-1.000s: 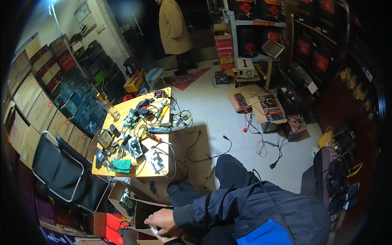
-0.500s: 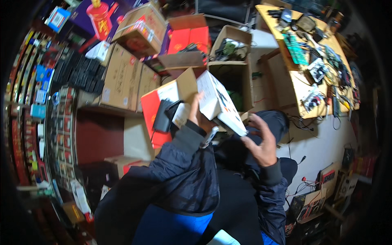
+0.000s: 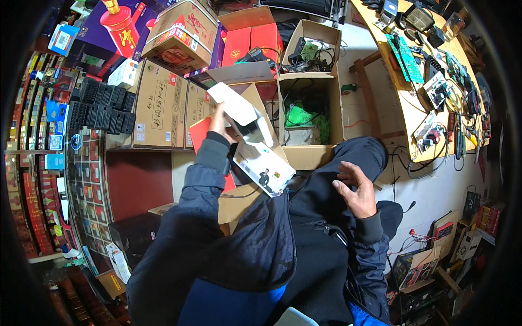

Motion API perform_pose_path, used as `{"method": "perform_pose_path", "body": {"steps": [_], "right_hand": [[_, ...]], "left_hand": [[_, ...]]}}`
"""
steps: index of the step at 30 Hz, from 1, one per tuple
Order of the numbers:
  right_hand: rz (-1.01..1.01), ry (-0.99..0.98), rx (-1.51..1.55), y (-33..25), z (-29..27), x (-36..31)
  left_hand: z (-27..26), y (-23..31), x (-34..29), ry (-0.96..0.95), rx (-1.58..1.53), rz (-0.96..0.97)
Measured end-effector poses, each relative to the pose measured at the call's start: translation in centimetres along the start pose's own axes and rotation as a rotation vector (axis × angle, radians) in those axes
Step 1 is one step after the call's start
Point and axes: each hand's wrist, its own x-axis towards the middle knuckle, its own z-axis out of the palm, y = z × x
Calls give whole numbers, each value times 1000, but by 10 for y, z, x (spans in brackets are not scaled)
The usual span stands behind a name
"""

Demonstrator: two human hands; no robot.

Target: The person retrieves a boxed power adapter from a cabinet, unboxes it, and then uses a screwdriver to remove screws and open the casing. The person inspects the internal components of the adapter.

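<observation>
One white cardboard box (image 3: 237, 106), pinched in the left hand's grip (image 3: 218, 122); and the right hand (image 3: 356, 191) hovers bare, fingers loosely spread, near a dark-trousered knee (image 3: 368, 155)!

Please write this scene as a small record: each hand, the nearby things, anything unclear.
Left hand: gripping a plain white cardboard piece
Right hand: open, holding nothing
Just below the piece: white rectangular printed box
Right of these: open brown cardboard box, bright green item inside
Upper right: wooden table bearing a green rectangular circuit board
Unclear: whether piece and printed box are joined
</observation>
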Motion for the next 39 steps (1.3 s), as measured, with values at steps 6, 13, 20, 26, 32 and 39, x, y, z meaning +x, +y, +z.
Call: {"method": "perform_pose_path", "body": {"steps": [6,13,20,26,32,39], "right_hand": [[51,15,-9,3,-2,5],[71,-10,2,6,4,10],[94,28,29,5,-3,2],[101,11,35,6,0,1],[97,40,-7,7,-9,-8],[115,77,75,16,-12,-12]], "left_hand": [[58,-54,37,127,214,-35],[50,-61,40,186,215,-11],[5,-91,51,46,-211,-18],[15,-83,61,69,-156,-227],[3,-65,26,-18,14,-253],[-59,-72,-51,83,558,-254]]}}
